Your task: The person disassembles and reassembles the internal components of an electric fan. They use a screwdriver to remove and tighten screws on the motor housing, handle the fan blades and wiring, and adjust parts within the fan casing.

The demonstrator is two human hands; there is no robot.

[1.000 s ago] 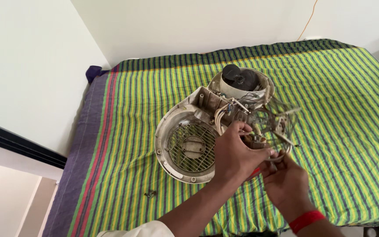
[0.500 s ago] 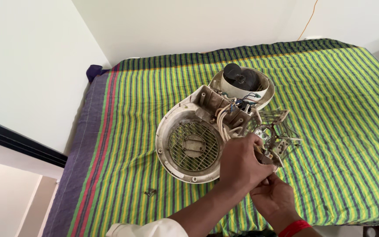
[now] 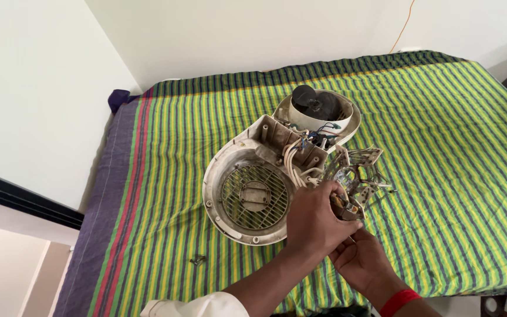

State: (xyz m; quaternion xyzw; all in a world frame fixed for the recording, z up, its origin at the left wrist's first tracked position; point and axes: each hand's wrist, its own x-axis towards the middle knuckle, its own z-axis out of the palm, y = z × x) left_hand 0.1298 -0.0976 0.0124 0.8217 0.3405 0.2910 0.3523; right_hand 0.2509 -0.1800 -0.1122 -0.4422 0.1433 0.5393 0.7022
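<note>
1. Where the picture's lower edge cuts off our arms, we see our right hand [image 3: 362, 264] lowest, a red band [image 3: 400, 300] at its wrist, palm up and fingers curled under a small brownish part [image 3: 344, 206] of the wire heating element [image 3: 356, 173]; how firmly those fingers close we cannot tell.
2. Just above and touching it, our left hand [image 3: 315, 220] bends over the same part, fingers closed on the near end of the wire heating element where white wires [image 3: 293, 164] run in.
3. Left of our wrists, a small dark screw [image 3: 197, 259] lies alone on the striped green cloth [image 3: 165, 176].
4. Beside our left hand, touching it, the cream round housing [image 3: 230, 217] lies flat, its grille [image 3: 254, 195] facing up.
5. The wire heating element rests on the cloth just right of the housing, tied to it by the white wires.
6. Beyond, the other cream shell [image 3: 347, 120] holds a dark fan wheel [image 3: 315, 104], with blue and dark leads at its near edge.
7. Farthest, the cloth meets the pale wall [image 3: 236, 35], an orange cord [image 3: 403, 26] hanging at the right.
</note>
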